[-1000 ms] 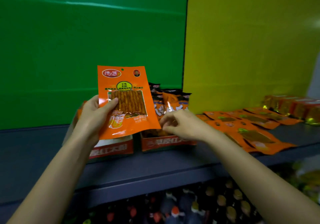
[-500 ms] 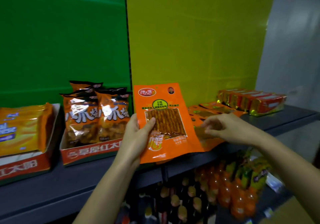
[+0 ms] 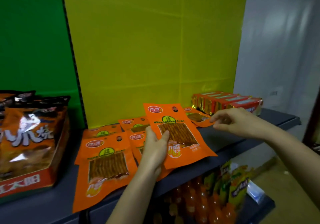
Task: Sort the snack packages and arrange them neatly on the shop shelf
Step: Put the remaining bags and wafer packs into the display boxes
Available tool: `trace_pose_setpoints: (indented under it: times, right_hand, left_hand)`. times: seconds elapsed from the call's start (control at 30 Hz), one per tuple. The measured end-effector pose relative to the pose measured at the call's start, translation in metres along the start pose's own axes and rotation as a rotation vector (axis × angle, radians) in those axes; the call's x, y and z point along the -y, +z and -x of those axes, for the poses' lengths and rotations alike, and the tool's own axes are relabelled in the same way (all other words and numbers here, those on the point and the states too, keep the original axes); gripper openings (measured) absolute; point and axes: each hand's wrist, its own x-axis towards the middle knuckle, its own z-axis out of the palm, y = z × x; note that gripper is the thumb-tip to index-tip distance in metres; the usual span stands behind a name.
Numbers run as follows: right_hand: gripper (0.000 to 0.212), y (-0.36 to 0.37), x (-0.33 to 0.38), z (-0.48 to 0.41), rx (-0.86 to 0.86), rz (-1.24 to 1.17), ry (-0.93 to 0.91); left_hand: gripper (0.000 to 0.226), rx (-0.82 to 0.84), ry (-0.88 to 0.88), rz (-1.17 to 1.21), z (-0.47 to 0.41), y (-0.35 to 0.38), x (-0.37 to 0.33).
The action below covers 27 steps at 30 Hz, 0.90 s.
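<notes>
Head view: orange snack bags (image 3: 32, 137) upright inside red carton (image 3: 26, 184).

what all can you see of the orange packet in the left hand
The packet is a flat, glossy orange plastic pouch with a red oval logo and small portrait on top, a green round badge, and a clear window showing brown sticks. It looks sealed. Its top leans left, over the flat packets on the shelf. The left hand holds its lower left edge, thumb on the front; whether it rests on those below is unclear.
</notes>
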Motion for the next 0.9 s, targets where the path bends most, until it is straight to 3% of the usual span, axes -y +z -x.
trace_pose_setpoints:
  times: [0.33, 0.47, 0.67, 0.9]
  right_hand:
    - [0.019, -0.001, -0.05, -0.045, 0.08, -0.053, -0.142]
    - [0.022, -0.001, -0.063, -0.056, 0.125, -0.071, -0.206]
    - [0.024, 0.002, -0.073, -0.063, 0.166, -0.066, -0.31]
    - [0.021, 0.014, -0.052, -0.069, 0.137, -0.091, -0.47]
  left_hand:
    - [0.042, -0.183, 0.055, -0.511, -0.033, 0.065, 0.025]
    - [0.045, -0.282, -0.016, -0.739, -0.036, 0.091, 0.029]
    - [0.076, -0.342, -0.104, -0.923, -0.045, 0.11, 0.033]
    - [0.037, -0.397, 0.254, -1.457, -0.029, 0.087, 0.012]
